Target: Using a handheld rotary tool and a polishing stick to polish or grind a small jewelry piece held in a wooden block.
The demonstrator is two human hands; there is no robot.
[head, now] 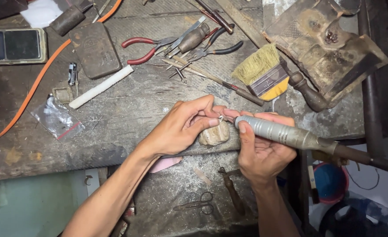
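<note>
So the left hand (183, 125) has its thumb and fingertips pinched together on a tiny metal piece (220, 117), braced over a small worn wooden block (214, 134) at the front edge of the workbench (128, 109). The right hand (259, 149) is wrapped around a grey rotary handpiece (277, 131), its tip touching that piece. Room's tight: a yellow-handled brush (262, 72) and red pliers (145, 49) crowd the back, while scissors (198, 204) lie on the lower shelf.

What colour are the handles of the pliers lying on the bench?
Red, on the pliers above the left hand; head view.
</note>
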